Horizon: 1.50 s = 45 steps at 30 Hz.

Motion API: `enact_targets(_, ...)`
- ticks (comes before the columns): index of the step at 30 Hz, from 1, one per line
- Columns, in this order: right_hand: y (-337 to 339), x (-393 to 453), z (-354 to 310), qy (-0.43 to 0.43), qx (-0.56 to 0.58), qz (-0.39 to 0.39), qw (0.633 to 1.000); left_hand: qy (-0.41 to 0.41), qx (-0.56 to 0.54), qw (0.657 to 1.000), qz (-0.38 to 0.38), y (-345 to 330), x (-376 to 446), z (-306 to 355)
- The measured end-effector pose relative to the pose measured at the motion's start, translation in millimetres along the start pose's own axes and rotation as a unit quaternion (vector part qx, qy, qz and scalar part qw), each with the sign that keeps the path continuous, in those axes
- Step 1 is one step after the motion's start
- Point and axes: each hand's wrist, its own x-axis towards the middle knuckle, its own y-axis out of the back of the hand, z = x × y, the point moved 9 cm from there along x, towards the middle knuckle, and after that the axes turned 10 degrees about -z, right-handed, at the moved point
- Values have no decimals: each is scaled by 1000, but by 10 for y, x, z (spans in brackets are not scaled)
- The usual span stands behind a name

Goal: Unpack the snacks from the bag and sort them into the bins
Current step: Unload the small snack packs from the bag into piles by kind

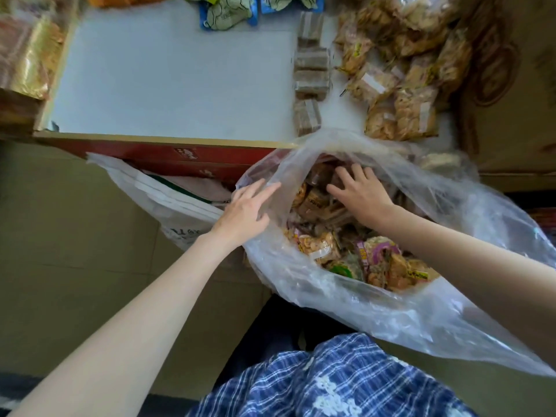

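While the clear plastic bag (376, 302) sits open against the person's lap, the head view, the only one, reads as follows.

Bag: wide-mouthed and slumped on its side, its rim leaning against the edge of the white tray (168, 85), probably so snacks travel only a short way out.

Snacks in the bag: a jumble of small packets (355, 254), brown ones at the far end, yellow, purple and green ones nearer the lap; many remain, so I judge the unpacking far from done.

Left hand (245, 210): fingers straight and relaxed, laid on the bag's left rim, grasping nothing; it seems to hold the mouth open so the other hand can reach in.

Right hand (359, 194): inside the bag, fingers spread over the brown packets at the far end; whether it has closed on one I cannot tell, as the fingertips are sunk among the wrappers.

Sorted so far: a column of brown wrapped blocks (310, 76) on the tray, a heap of pale cracker bags (400, 85) to its right, and blue-green packets (227, 10) at the top edge, each kind kept apart.

Elsewhere: a white printed bag (168, 200) lies beside the left hand, below the tray's red front.
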Motion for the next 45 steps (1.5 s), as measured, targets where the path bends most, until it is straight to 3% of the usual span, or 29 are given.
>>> enact_targets(2,37,-96,16,14,27,5,1000,5,-8,1000,6,2,3,-3)
enact_targets(4,182,-186,14,63,127,39,989,14,-19,1000,10,-9,18,-13)
enact_targets(7,616,-310,228,100,323,113,934,20,-21,999,26,-9,53,-7)
enact_targets(12,1217,-209,919,6,535,253,806,49,27,995,82,70,-36,55)
enact_targets(17,933,214,1266,-151,548,237,788,49,25,992,114,58,-164,36)
enact_targets(21,631,393,1098,-162,561,185,790,60,14,992,113,48,-210,-43)
enact_targets(26,653,648,898,-166,564,189,786,64,18,993,101,40,-259,-69)
enact_targets(32,662,945,919,-172,495,85,848,58,29,994,90,91,-272,-111)
enact_targets(34,730,834,969,-143,495,99,851,53,31,993,101,114,-233,-70)
enact_targets(37,845,393,948,-91,471,185,858,32,42,994,98,78,-148,54)
enact_targets(40,680,-45,516,44,385,207,898,13,82,996,46,-73,-77,148)
enact_targets(42,293,-75,121,138,263,121,947,12,111,994,12,-177,-60,147)
enact_targets(45,-327,50,-80,117,110,-106,981,25,106,994,-6,-214,-75,70)
